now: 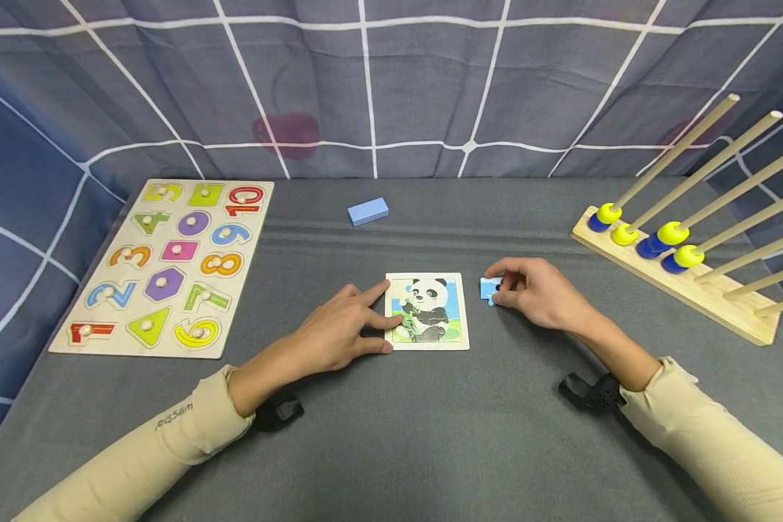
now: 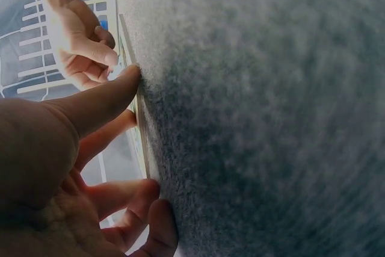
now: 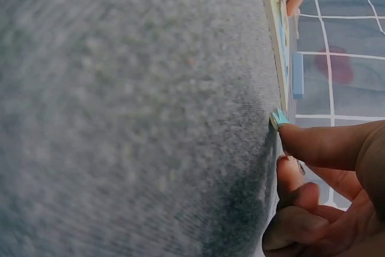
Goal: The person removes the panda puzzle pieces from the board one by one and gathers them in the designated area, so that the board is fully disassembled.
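Observation:
A square panda jigsaw puzzle (image 1: 465, 313) in a pale frame lies flat on the grey table, in the middle of the head view. My left hand (image 1: 339, 330) reaches over its left side: the thumb is at the near corner, one finger at the far corner, and another extended finger touches the picture. Just right of the frame, my right hand (image 1: 540, 293) pinches a light blue puzzle piece (image 1: 489, 288) between thumb and fingers. In the right wrist view, that piece (image 3: 279, 118) shows at the thumb tip, close to the table, partly hidden by the hand.
A pegged number and shape board (image 1: 189, 293) lies at the left. Behind the puzzle sits a blue block (image 1: 368, 212). At the right stands a wooden rack (image 1: 718, 312) with tall sticks and several yellow and blue beads. Dark checked cloth (image 1: 424, 87) hangs along the back edge.

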Motion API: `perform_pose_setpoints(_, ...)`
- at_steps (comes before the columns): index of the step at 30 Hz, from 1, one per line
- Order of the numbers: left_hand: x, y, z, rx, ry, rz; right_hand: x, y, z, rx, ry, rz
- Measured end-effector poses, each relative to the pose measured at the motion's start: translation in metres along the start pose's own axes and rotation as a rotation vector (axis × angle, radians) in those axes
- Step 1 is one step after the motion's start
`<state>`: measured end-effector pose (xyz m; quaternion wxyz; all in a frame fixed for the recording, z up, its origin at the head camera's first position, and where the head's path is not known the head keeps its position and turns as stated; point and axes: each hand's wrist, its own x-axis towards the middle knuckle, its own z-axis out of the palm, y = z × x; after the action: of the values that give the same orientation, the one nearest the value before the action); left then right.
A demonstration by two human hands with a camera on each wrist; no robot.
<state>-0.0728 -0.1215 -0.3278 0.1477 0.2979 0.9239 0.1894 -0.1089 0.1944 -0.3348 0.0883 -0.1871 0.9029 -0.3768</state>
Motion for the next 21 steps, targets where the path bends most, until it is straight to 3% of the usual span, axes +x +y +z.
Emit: perform_pose_setpoints(21,0.0002,-0.0002,0.0004,-0.003,0.0,-0.002,-0.0028,0.0049,0.0038,-0.067,0.011,0.004)
